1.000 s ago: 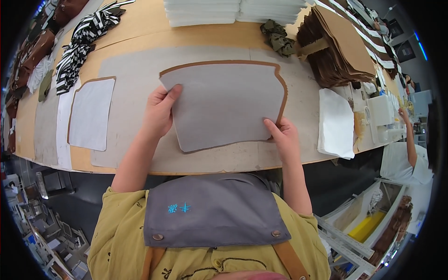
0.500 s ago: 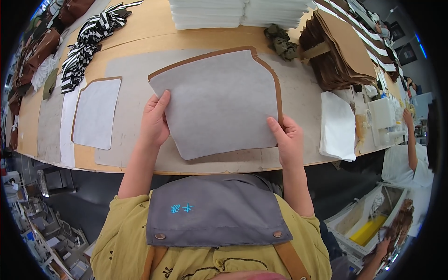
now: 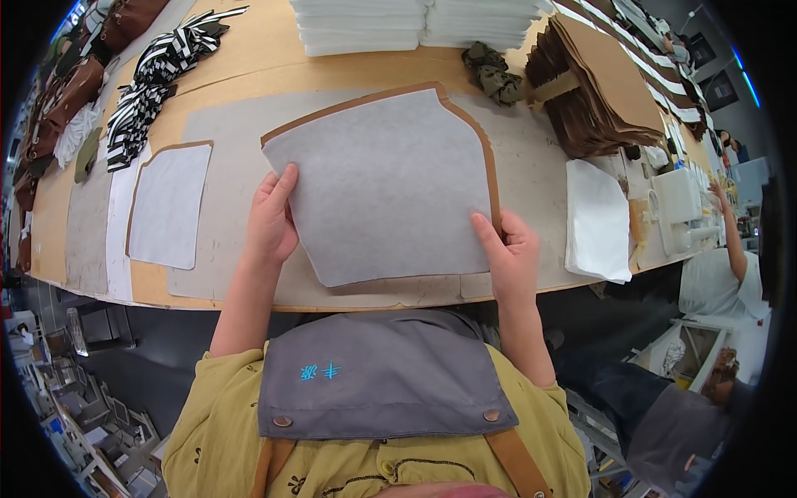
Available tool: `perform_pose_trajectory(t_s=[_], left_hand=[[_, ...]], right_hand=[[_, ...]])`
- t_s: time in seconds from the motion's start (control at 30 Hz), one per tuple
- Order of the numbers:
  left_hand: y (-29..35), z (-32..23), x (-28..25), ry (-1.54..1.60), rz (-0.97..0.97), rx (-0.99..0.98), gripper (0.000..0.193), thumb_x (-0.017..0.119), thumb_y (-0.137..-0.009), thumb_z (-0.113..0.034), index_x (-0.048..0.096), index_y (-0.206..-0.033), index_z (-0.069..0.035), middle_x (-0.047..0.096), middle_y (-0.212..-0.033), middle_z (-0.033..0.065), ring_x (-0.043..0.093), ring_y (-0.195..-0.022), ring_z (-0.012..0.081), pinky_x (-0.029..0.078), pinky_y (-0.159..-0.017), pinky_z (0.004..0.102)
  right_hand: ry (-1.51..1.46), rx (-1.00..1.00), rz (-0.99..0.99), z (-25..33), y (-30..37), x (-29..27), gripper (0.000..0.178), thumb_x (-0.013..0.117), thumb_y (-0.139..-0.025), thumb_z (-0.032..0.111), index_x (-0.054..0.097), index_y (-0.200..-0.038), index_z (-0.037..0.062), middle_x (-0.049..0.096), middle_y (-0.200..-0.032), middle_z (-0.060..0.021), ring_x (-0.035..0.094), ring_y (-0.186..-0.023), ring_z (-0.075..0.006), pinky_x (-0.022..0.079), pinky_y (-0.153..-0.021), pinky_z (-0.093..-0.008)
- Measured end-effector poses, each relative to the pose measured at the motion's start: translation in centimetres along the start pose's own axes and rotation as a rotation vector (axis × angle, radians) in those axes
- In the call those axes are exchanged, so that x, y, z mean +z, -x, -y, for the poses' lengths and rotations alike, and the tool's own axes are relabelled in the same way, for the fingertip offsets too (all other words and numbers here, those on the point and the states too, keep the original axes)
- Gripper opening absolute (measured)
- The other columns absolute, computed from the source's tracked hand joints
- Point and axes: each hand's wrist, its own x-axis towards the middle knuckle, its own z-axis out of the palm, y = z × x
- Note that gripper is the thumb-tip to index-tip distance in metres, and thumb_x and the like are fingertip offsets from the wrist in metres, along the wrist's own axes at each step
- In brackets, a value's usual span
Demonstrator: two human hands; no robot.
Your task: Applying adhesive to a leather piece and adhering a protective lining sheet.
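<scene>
Between my two hands a leather panel (image 3: 386,187) is held up over the table, tilted slightly. Its face is covered by a pale grey-white lining, and a brown strip shows along the top and right edges. My left hand (image 3: 272,212) pinches its left edge, thumb on the lined face and fingers behind. My right hand (image 3: 510,245) grips the lower right edge the same way. To the left, a smaller lined panel (image 3: 168,206) with a brown edge lies flat on the table. A stack of white sheets (image 3: 596,220) sits to the right.
A tall stack of brown panels (image 3: 594,87) stands at the right back, beside a crumpled dark green cloth (image 3: 492,73). Piles of white sheets (image 3: 361,29) stand at the far edge. Black-and-white striped strips (image 3: 154,83) lie at left. Another person's arm (image 3: 730,232) reaches in at far right.
The panel stays in both my hands, nearly still. The view has shifted slightly. At lower right, a person in dark clothing has come into view in front of the pale bin.
</scene>
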Motion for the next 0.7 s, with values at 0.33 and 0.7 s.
perform_pose_trajectory(t_s=[0.33, 0.7], left_hand=[[-0.6, -2.0, -3.7, -0.133, 0.172, -0.011, 0.026, 0.062, -0.101, -0.017, 0.062, -0.125, -0.006, 0.071, -0.115, 0.0054, 0.069, -0.104, 0.014, 0.057, -0.085, 0.0312], [-10.9, -7.0, 1.0, -1.256, 0.756, -0.327, 0.062, 0.072, -0.094, -0.025, 0.05, -0.149, -0.007, 0.067, -0.127, 0.0055, 0.062, -0.11, 0.0132, 0.05, -0.094, 0.0292]], right_hand=[[-0.03, 0.09, 0.009, -1.5, -0.1, -0.3, 0.022, 0.074, -0.095, 0.021, 0.07, -0.092, -0.0007, 0.047, -0.069, 0.0084, 0.038, -0.065, -0.0026, 0.031, -0.057, -0.0221], [0.301, 0.159, 0.231, -5.1, -1.8, -0.1, 0.032, 0.075, -0.092, 0.021, 0.055, -0.08, -0.0015, 0.043, -0.064, 0.0005, 0.037, -0.063, -0.0082, 0.035, -0.055, -0.0265]])
